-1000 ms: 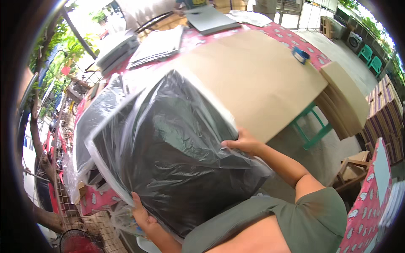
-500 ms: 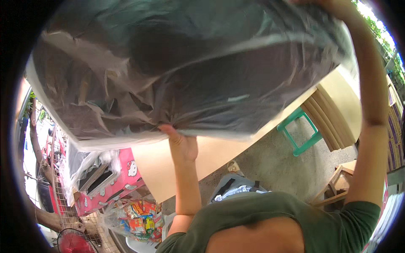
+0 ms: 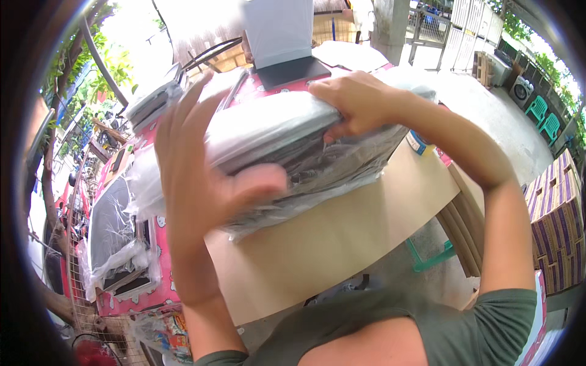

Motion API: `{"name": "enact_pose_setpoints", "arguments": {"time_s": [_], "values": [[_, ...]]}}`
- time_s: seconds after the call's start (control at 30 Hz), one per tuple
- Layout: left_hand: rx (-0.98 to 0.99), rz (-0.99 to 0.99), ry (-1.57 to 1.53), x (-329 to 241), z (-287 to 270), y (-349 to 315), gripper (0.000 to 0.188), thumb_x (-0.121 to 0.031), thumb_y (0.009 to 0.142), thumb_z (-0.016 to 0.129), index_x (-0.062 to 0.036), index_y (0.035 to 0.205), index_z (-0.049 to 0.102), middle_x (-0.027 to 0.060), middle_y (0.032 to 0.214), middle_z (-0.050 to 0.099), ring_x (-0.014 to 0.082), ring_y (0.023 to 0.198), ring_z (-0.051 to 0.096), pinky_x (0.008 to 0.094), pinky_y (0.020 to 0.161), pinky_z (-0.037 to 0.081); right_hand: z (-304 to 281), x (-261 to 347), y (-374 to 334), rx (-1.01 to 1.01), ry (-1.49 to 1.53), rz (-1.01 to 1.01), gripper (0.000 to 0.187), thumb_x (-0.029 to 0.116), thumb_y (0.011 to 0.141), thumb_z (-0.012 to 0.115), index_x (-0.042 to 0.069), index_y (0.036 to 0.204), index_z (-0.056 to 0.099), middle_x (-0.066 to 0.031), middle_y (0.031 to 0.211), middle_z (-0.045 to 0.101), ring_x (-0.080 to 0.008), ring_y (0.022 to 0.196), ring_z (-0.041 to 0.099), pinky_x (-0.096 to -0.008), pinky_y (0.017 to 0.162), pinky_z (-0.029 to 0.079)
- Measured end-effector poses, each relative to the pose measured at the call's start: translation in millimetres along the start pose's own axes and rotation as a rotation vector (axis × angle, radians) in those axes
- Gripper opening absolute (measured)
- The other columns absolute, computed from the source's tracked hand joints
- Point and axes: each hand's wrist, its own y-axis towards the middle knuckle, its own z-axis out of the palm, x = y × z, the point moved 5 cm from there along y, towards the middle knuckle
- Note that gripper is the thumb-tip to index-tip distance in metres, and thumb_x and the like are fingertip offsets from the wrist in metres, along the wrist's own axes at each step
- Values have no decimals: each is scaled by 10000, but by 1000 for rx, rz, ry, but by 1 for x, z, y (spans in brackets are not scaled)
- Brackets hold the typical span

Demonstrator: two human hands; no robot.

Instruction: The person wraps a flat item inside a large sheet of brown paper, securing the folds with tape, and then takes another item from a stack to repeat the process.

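Observation:
A large, dark, flat package wrapped in clear plastic (image 3: 317, 161) stands tilted above a brown board (image 3: 329, 244) on the table. My right hand (image 3: 360, 104) grips its upper edge, thumb on top and fingers curled over the near face. In front of the package's left end, my left hand (image 3: 195, 165) is raised with fingers spread, holding nothing. That hand is slightly blurred and hides part of the wrapping. Whether the package's lower edge touches the board I cannot tell.
Plastic-wrapped dark frames (image 3: 131, 277) lie on the pink patterned table cover (image 3: 163, 253) at left. Farther back is a dark panel (image 3: 293, 73) with a pale upright sheet (image 3: 281, 30). Stacked cartons (image 3: 555, 210) stand right, and a green stool (image 3: 421, 262) is below the board.
The package has come down from overhead and turned more edge-on. My left hand has let go of its lower edge and risen beside it. The right hand has lowered, still gripping.

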Motion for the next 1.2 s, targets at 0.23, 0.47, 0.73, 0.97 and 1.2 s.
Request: {"name": "enact_pose_setpoints", "arguments": {"time_s": [0.23,0.47,0.73,0.97,1.2], "values": [[771,-319,354,71,74,48,847,-632,612,677,27,1117,511,253,1010,596,368,977,571,423,847,431,-98,-3,22,157,366,506,650,382,721,701,37,1214,454,-167,1116,552,-258,985,578,-360,788,477],[714,-379,365,75,96,64,883,-665,585,672,38,1097,520,233,999,612,351,989,581,409,850,434,20,-83,54,51,351,144,824,610,609,693,17,1144,491,-199,1008,607,-293,955,588,-379,808,448],[709,-433,433,90,90,63,867,-608,576,710,30,1122,499,240,974,616,352,950,595,400,827,440,7,-164,-33,155,204,228,748,512,597,746,-11,1085,529,-197,960,617,-297,907,595,-374,793,448],[574,-317,387,90,99,63,832,-497,549,774,38,1121,494,232,1003,606,352,948,588,399,812,441,92,-295,-181,-1054,1326,509,953,780,771,240,46,1377,285,-136,1360,391,-217,1276,333,-370,1046,260],[591,-336,329,93,87,55,795,-439,532,777,3,1133,505,198,964,618,347,890,602,392,787,447,150,-230,-106,-784,1782,-20,981,753,778,81,-14,1382,182,-137,1437,227,-231,1323,225,-352,1092,170]]}}
